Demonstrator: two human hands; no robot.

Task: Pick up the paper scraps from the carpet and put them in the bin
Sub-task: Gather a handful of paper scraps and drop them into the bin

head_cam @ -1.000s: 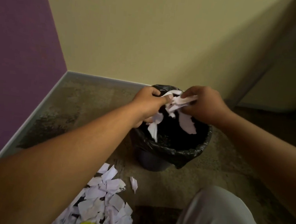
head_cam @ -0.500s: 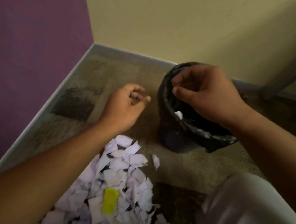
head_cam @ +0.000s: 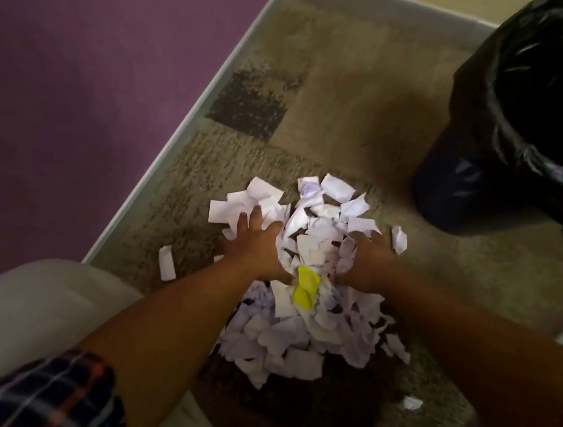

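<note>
Head view, single frame.

Paper scraps [head_cam: 301, 318]: heap of torn white pieces lying on the carpet [head_cam: 353, 93], centre of frame, with a few strays at its edges, one to the left [head_cam: 167, 262] and one at lower right [head_cam: 412, 403]. One yellow scrap [head_cam: 306, 286] sits among the white, between the two wrists.

Left hand [head_cam: 253, 245]: palm down on the left flank of the heap, fingers spread over the scraps, touching them.

Right hand [head_cam: 363, 259]: set into the right flank of the heap, fingers partly buried in paper; whether they are curled round any scrap cannot be told.

Bin [head_cam: 528, 134]: black, lined with a black bag, standing on the carpet at upper right, apart from the heap.

Surroundings: purple wall [head_cam: 80, 73] at left, pale trouser knee [head_cam: 23, 309] and plaid sleeve [head_cam: 49, 394] at lower left.
</note>
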